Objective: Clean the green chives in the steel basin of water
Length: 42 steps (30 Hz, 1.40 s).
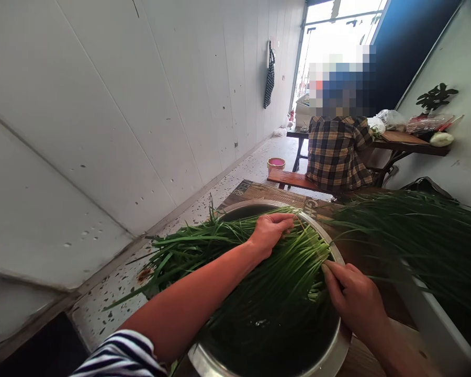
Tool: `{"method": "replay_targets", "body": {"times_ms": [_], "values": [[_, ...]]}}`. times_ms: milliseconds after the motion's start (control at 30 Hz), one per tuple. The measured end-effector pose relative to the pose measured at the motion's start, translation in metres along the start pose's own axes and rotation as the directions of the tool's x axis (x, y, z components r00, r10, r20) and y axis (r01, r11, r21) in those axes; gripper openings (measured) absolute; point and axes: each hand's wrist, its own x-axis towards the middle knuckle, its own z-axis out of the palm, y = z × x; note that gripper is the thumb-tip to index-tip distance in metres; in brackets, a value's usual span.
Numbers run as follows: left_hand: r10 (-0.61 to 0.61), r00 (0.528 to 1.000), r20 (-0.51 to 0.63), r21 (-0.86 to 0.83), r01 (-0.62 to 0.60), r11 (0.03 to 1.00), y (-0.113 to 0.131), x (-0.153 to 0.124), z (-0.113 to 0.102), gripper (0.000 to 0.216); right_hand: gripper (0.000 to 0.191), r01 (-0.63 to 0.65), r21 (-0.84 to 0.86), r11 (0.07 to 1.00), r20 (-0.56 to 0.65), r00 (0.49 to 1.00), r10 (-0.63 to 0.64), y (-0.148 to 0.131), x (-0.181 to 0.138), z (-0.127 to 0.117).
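A wide metal basin (339,343) holds a thick bundle of long green chives (267,283), whose tips hang out over the rim to the left. My left hand (270,230) rests on the far side of the bundle, fingers curled over the stalks. At the basin's right rim, my right hand (353,296) has its fingers pressed together on the pale ends of the chives.
A second heap of chives (419,235) lies to the right on a white surface. Flattened cardboard (259,191) lies under the basin. Beyond it a person in a plaid shirt (337,152) sits on a wooden bench (290,179) at a table (404,140). A pink bowl (276,163) stands on the floor.
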Motion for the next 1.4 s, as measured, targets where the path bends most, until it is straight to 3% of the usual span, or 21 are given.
{"method": "replay_targets", "body": {"times_ms": [333, 1400], "values": [[0.072, 0.997, 0.009, 0.046, -0.072, 0.996, -0.0055, -0.0012, 0.0041, 0.015, 0.035, 0.003, -0.005, 1.0, 0.013, 1.0, -0.003, 0.0048, -0.005, 0.0004], [0.057, 0.998, -0.015, 0.049, -0.056, 0.997, -0.0011, -0.0049, 0.0041, 0.018, 0.035, 0.002, 0.0, 1.0, -0.005, 1.0, -0.002, 0.0019, -0.0051, 0.0003]]}}
